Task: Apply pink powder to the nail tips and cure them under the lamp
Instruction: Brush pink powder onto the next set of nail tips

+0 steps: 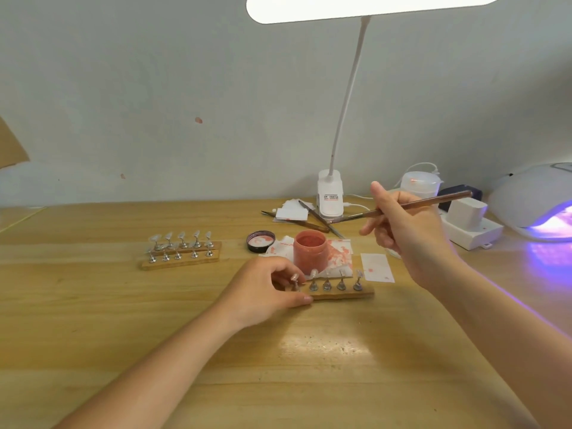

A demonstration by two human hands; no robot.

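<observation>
Left hand (266, 289) pinches the near wooden nail-tip stand (340, 294) steady (beside the open pink powder jar (309, 253)) while right hand (408, 230) grips a slim brown brush (418, 203), poised to load.

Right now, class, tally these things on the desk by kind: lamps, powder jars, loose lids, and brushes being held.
Lamps: 2 (desk lamp, curing lamp)
Powder jars: 1
Loose lids: 1
Held brushes: 1
Total: 5

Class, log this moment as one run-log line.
left hand: pinches nail stand on near strip | right hand: holds brush raised | powder jar: open | curing lamp: lit
</observation>
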